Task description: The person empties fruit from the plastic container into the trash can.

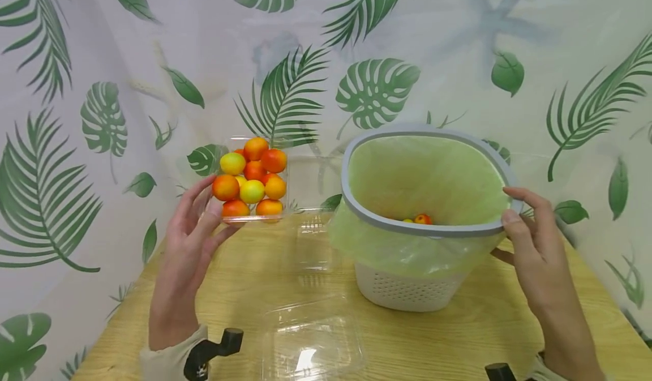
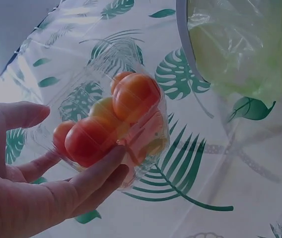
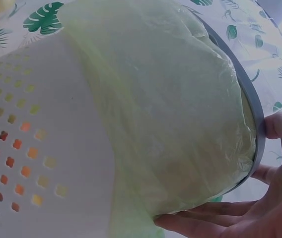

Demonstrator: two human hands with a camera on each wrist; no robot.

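My left hand [image 1: 191, 239] holds a clear plastic box [image 1: 254, 218] above the table, its thumb at the near side and its fingers reaching beneath. Red, orange and yellow small tomatoes [image 1: 254, 170] fill the box. To the right stands a white perforated wastebasket [image 1: 407, 290] with a grey rim [image 1: 433, 231] and a pale green bag [image 1: 417, 253] folded over its outside. Thumb and fingers of my right hand [image 1: 537, 251] grip that rim on its right side. Deep in the bag lies a red tomato [image 1: 422, 219] with something yellow beside it. Orange shows through the basket's holes [image 3: 25, 171].
A clear plastic container [image 1: 313, 341] lies on the wooden table [image 1: 229, 296] near the front edge. Another clear container [image 1: 314, 239] sits farther back, left of the wastebasket. A leaf-patterned sheet [image 1: 305, 35] hangs behind the table.
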